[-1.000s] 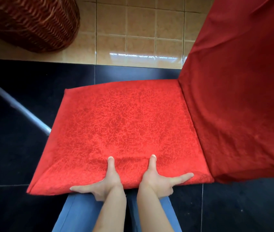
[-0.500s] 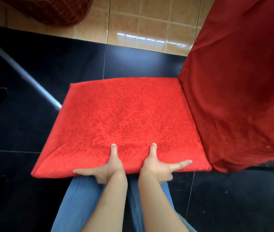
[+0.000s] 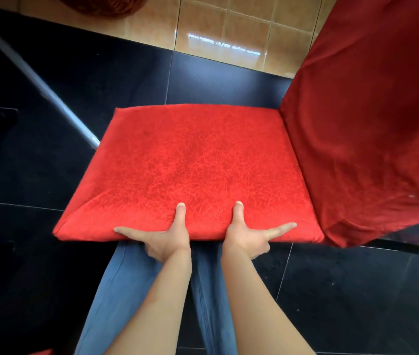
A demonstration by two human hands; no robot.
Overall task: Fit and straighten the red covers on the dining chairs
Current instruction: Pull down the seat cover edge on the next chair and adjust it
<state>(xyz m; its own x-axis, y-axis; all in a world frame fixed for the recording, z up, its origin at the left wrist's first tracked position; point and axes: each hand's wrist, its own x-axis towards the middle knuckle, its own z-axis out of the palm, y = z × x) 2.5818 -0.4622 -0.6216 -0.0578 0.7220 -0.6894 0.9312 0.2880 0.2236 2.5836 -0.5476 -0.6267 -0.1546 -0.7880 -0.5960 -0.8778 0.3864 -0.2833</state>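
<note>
Dark floor tiles (image 3: pixel 228 73) surround the red seat cover (image 3: pixel 190 170). Left hand (image 3: pixel 167 239) and right hand (image 3: pixel 246 239) grip its near edge, thumbs flat on top, forefingers extended sideways.

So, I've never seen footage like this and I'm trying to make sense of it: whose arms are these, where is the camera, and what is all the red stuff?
There is no machine here. A person wears a wide-angle camera on the head, looking down, so you see their own two bare arms and blue trousers. In front of them stands a dining chair over a dark tiled floor. The bright red textured seat cover is stretched over the seat; the darker red backrest cover rises on the right. The left hand and right hand grip the near edge of the seat cover: thumbs lie on top, index fingers stretch along the edge, and the other fingers curl underneath. A woven brown basket peeks in at the top.
</note>
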